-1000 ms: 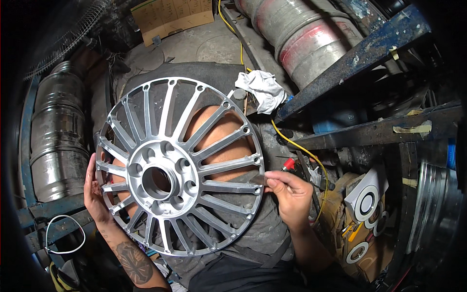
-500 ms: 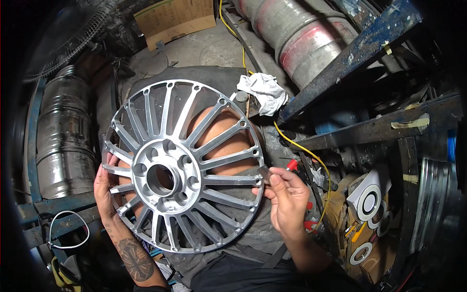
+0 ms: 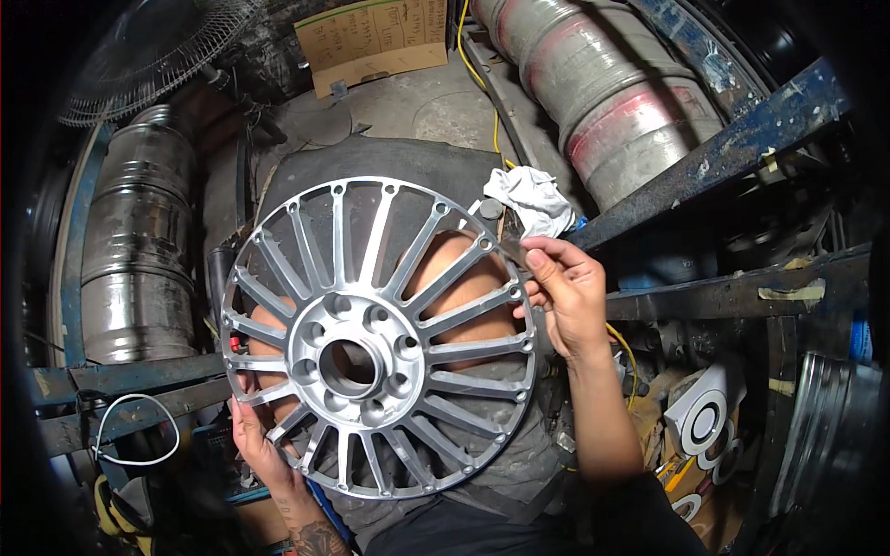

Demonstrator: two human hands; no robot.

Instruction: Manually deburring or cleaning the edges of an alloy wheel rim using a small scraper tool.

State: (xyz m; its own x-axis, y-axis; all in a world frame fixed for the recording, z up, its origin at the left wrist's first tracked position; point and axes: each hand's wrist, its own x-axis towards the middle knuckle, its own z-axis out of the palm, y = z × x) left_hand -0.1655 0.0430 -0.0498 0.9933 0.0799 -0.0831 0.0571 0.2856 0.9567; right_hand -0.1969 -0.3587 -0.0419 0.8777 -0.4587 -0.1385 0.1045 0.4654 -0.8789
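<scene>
A silver multi-spoke wheel center with a round hub and a ring of bolt holes rests over my bare knees. My left hand is closed on its lower-left rim, the fingers partly behind the spokes. At the upper-right rim, my right hand pinches a small flat grey piece between thumb and fingers, against the edge near a spoke end. Whether that piece is abrasive paper or a thin blade cannot be made out. Some of the right fingers sit behind the rim.
Stacked shiny wheel barrels stand at left below a fan. Larger dull barrels lie upper right, beside a blue metal frame. A white cloth, yellow cable, cardboard sheet and ring-shaped discs are around.
My right hand has moved up along the rim, from the right side to the upper right. The wheel center appears slightly lower and further right, my left hand with it.
</scene>
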